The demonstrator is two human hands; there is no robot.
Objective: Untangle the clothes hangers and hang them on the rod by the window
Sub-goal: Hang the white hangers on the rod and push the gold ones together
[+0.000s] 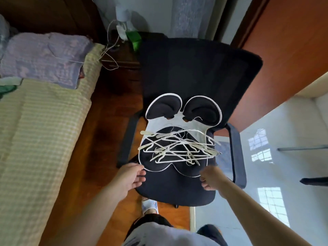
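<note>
A tangled heap of several white clothes hangers lies on the seat of a black office chair, on a dark cushion with white piping. My left hand hovers at the seat's front left edge, fingers relaxed and holding nothing. My right hand is just below the heap's right end, fingers loosely curled, with nothing in it. Neither hand touches the hangers. The rod and window are out of view.
A bed with a checked sheet and a purple pillow stands to the left. A dark wooden nightstand with cables sits behind the chair. White tiled floor lies to the right. My foot is under the seat's front.
</note>
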